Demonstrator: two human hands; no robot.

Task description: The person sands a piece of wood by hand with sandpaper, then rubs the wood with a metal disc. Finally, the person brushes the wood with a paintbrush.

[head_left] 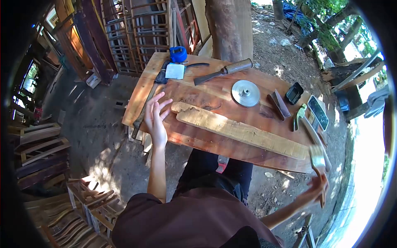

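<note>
Several wooden frames (41,142) lie in a pile at the far left, and after them slatted wooden panels (134,33) stand upright behind the work place. Next comes the wooden table (190,91), on whose left side a long-handled tool (153,91) lies with its dark head pointing away from the person. The left hand (157,120) is raised near this tool, free, with its fingers spread and holding nothing; whether it touches the handle, I cannot tell. Just beyond it are a small white block (175,71) and a blue round object (178,54). The long, pale plank (244,130) lies flat along the near side of the table, its uneven left end close to the left hand. Behind the plank rest a chisel (223,71) with a thick handle, a round metal disc (246,93) and a brown angular piece (279,105). More to the right are a black tray (294,93), a green-headed tool (302,115) and a phone (318,112). At the right end, the right hand (316,188) grasps the handle of a brush (317,158), slightly blurred, with its bristles near the plank's right end; contact between them is not clear.
</note>
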